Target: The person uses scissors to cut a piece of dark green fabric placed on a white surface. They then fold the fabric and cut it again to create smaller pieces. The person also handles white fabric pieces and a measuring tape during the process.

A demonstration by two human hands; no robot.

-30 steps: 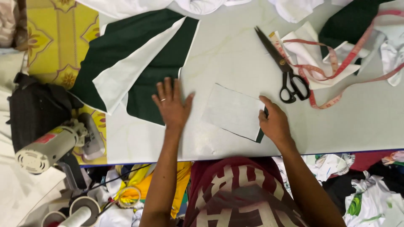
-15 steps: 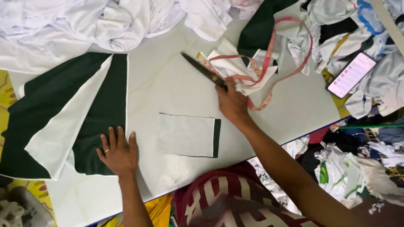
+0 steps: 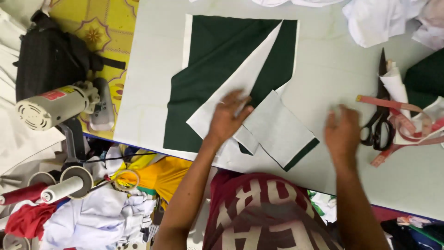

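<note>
Head view shows the small grey fabric piece (image 3: 280, 128), which half a second ago lay alone, now pushed against the lower right corner of the large dark green cloth (image 3: 217, 69); the left hand (image 3: 229, 118) lies open and flat where the two meet, grasping nothing. Right of that piece, the right hand (image 3: 342, 134) has left the black scissors (image 3: 379, 115) and hovers open and empty just beside them and the pink measuring tape (image 3: 407, 120), so positioning has replaced reaching for the scissors.
</note>
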